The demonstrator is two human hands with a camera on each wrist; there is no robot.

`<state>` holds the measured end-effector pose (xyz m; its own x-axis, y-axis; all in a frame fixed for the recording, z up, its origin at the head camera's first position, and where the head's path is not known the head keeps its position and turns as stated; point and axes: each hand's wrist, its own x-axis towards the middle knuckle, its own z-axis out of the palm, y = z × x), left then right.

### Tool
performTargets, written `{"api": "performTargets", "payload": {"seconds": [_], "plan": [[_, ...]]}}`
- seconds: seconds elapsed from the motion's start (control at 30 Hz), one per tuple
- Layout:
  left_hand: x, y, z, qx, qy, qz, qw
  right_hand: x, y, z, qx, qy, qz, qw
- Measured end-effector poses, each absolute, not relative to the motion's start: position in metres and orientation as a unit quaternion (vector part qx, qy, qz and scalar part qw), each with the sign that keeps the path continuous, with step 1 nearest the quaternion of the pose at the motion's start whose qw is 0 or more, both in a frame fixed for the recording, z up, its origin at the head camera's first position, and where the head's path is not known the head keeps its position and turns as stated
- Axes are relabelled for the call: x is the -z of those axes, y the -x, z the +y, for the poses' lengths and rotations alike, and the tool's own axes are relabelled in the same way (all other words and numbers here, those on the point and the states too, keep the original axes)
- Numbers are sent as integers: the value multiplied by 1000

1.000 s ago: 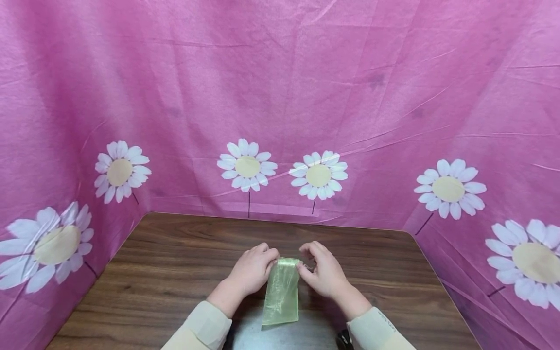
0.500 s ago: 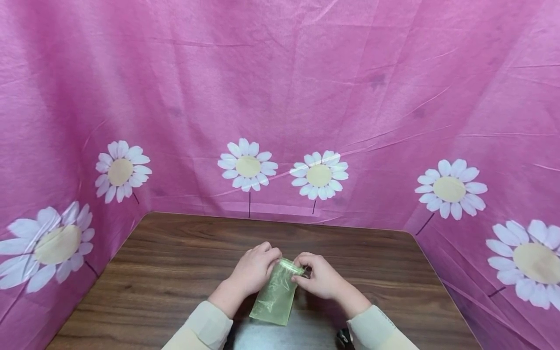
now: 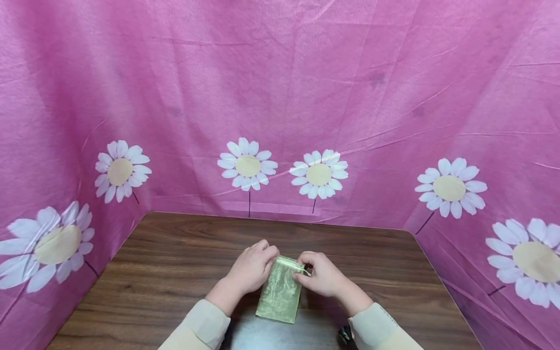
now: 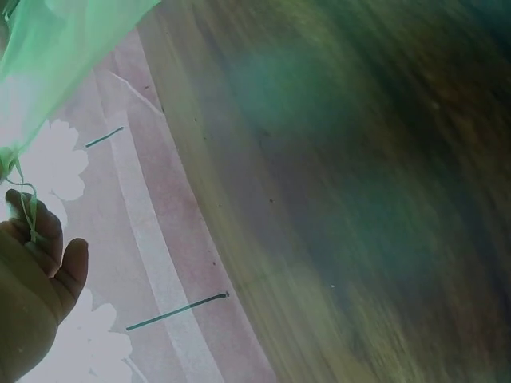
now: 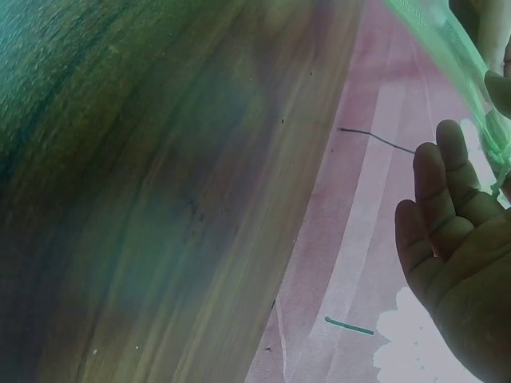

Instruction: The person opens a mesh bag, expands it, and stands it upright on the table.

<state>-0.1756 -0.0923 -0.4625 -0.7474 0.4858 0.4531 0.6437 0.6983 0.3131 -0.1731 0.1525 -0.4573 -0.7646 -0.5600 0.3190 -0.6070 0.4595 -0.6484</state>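
Observation:
A sheer green drawstring pouch (image 3: 280,294) hangs between both hands in the head view, its gathered top band uppermost and its flat lower edge toward the person. My left hand (image 3: 251,267) pinches the band's left corner; the fingertips are partly hidden behind the fabric. At the right corner, thumb and index finger of my right hand (image 3: 321,274) pinch the pouch edge, where a pale bit of cord shows. The left wrist view has a thin cord loop (image 4: 30,191) by the fingers. Green mesh fabric (image 5: 443,40) also crosses the right wrist view's upper corner.
The dark wood-grain table (image 3: 175,253) spreads around the hands. Behind it and at both sides hangs a pink cloth (image 3: 280,97) printed with white daisies. A small black object (image 3: 344,334) sits beside the right sleeve, close to the near side.
The right hand has come inward, its spread thumb and index finger now closed on the pouch's right corner. The pouch swung left, then partly back, and looks wider. The left hand stays nearly still.

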Motion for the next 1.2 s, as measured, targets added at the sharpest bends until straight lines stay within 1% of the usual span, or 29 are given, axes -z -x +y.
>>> {"api": "performTargets", "payload": {"seconds": [0.23,0.37,0.53,0.87,1.2], "plan": [[462,175,-93,213,312,-912,162,457,174,155,-374,-330,-866,27],[464,175,-94,202,312,-913,167,457,174,156,-363,-314,-877,19],[466,174,-96,200,317,-911,174,456,175,159,-360,-316,-878,20],[469,174,-95,200,317,-913,159,453,174,163,-356,-286,-889,7],[471,172,-96,193,317,-918,141,464,176,168,-331,-279,-901,11]]}}
